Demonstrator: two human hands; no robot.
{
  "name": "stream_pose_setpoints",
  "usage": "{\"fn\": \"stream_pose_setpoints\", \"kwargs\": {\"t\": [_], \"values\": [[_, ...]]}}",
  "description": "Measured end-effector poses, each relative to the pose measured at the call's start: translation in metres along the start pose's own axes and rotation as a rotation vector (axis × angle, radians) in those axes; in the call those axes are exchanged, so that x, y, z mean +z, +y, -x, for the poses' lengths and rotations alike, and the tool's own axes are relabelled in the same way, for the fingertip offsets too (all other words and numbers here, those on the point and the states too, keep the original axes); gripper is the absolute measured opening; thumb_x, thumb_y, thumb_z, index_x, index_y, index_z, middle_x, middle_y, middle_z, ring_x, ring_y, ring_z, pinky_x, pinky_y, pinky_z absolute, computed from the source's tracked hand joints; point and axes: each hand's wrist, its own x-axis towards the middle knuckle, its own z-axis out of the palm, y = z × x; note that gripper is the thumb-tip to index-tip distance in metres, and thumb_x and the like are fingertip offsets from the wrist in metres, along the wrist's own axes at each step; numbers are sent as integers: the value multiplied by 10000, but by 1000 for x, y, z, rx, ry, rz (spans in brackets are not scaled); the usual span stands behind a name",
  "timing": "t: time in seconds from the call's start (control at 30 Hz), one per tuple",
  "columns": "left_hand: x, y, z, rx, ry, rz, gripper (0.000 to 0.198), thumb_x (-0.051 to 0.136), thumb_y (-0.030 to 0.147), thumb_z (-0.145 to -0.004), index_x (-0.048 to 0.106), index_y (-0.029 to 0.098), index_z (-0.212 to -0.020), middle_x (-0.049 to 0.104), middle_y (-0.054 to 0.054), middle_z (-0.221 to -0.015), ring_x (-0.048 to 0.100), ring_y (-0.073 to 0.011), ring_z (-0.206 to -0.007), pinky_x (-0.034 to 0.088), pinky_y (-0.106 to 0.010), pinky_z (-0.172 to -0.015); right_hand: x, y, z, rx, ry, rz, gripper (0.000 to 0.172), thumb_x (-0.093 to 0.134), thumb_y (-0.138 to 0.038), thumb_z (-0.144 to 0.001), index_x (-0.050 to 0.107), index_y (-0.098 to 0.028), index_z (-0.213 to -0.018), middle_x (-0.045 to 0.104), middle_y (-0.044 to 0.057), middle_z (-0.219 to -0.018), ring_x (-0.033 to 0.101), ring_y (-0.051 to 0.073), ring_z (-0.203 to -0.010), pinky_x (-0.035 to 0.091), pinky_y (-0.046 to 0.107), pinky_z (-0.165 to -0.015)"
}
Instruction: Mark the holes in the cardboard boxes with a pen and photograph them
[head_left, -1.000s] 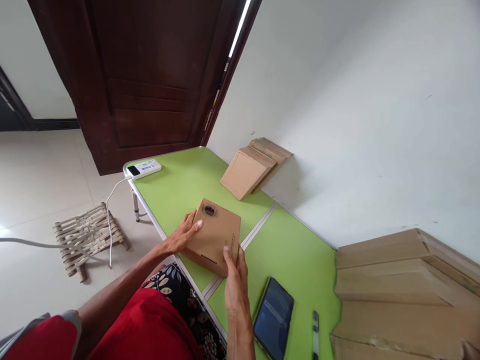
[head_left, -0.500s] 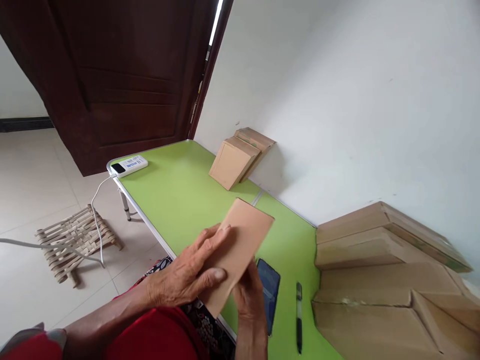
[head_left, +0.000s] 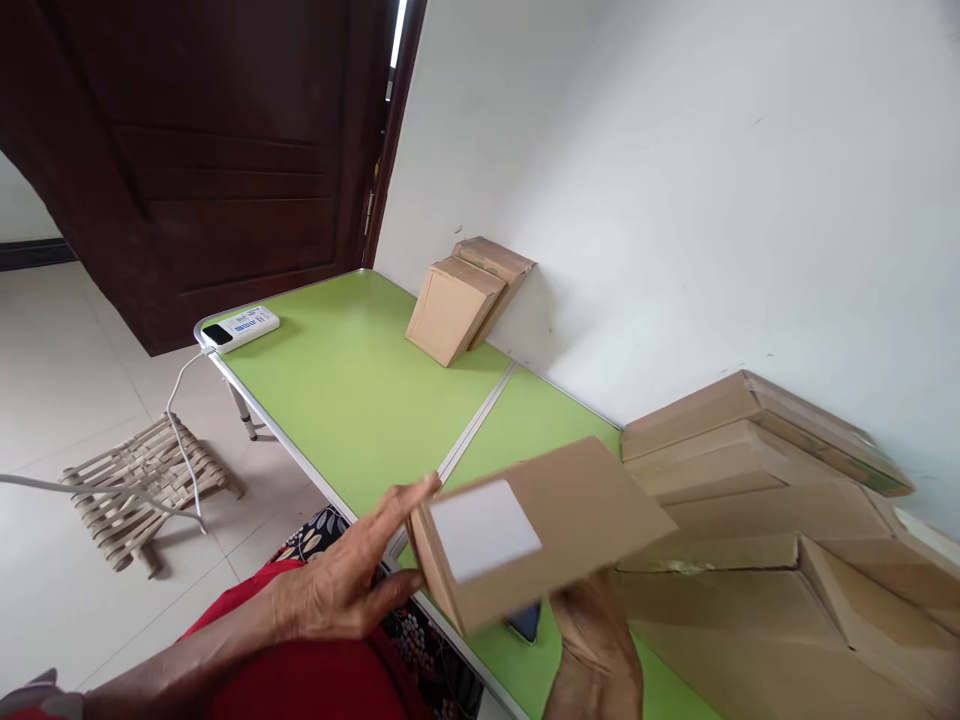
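Observation:
I hold a flat brown cardboard box (head_left: 570, 525) with a white label on its upper face, lifted above the green table (head_left: 352, 385). My left hand (head_left: 341, 590) touches the box's left end with fingers stretched along it. Under the box's right part is my right hand (head_left: 596, 645), supporting it from below; its fingers are hidden by the box. A dark phone (head_left: 523, 622) peeks out under the box on the table.
A stack of flat cardboard boxes (head_left: 757, 520) lies at the right against the white wall. Two more boxes (head_left: 457, 305) lean on the wall further back. A white power bank (head_left: 240, 326) with a cable sits at the table's far corner. A woven stool (head_left: 135, 490) stands on the floor.
The box was lifted off the table, turned over and swung to the right; its labelled face now shows. The view shifted right, so the phone and pen are mostly covered.

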Motion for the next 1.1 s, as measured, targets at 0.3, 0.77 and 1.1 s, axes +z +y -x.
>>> {"fn": "stream_pose_setpoints", "kwargs": {"t": [0.3, 0.77, 1.1], "values": [[-4, -5, -37, -326, 412, 312, 809, 536, 542, -1023, 218, 272, -1717, 395, -80, -1722, 183, -332, -1659, 133, -509, -1371, 38, -2, 55, 219, 37, 121, 872, 883, -615, -702, 581, -274, -1445, 737, 117, -1306, 703, 348, -1156, 612, 413, -862], [7, 0, -30, -337, 209, 28, 707, 587, 536, -1027, 353, 316, -1657, 470, -96, -1663, 438, -336, -1532, 360, -513, -1279, 77, -49, 42, 209, 393, 445, 1315, 861, -801, -555, 377, -168, -1602, 512, 218, -1553, 518, 441, -1402, 461, 513, -1147], [-11, 22, -36, -513, 271, -14, 563, 536, 621, -996, 473, 319, -1468, 744, -86, -1181, 708, -327, -1096, 582, -426, -822, 105, -40, 56, 18, 394, 506, 1044, 782, -710, -703, 431, -156, -1515, 516, 230, -1489, 465, 425, -1415, 426, 558, -1157]]}}
